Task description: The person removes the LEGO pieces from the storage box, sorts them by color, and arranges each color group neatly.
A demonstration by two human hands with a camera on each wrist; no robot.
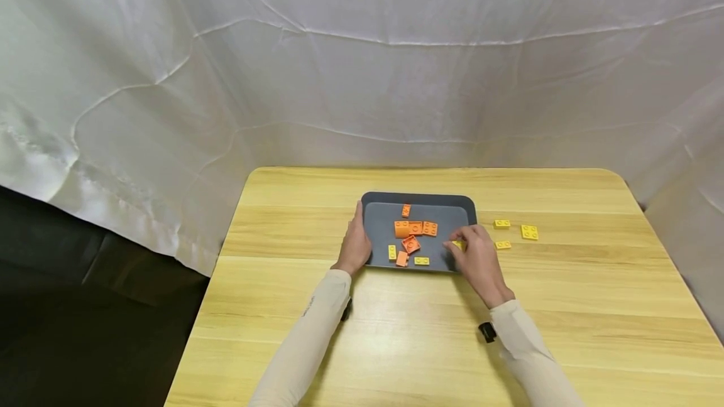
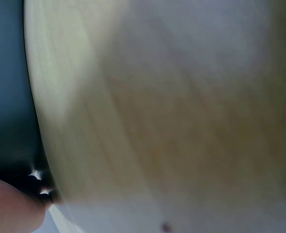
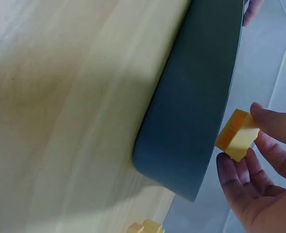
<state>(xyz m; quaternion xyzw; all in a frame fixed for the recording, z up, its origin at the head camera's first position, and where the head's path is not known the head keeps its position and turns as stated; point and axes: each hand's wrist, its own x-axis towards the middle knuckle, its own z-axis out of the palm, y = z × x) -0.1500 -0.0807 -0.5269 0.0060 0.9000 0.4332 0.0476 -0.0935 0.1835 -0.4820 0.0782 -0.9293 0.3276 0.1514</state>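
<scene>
A dark grey tray lies on the wooden table with several orange bricks and yellow bricks in it. Over the tray's right end, my right hand pinches a yellow toy brick between thumb and fingertips. The right wrist view shows this brick tilted, just above the tray rim. My left hand rests along the tray's left side, its fingers straight against the outer wall. Only a blurred bit of the left hand appears in the left wrist view, beside the tray edge.
To the right of the tray, on the table, lie a two-stud yellow brick, a square yellow brick and another small yellow brick. A pale curtain hangs behind the table's far edge.
</scene>
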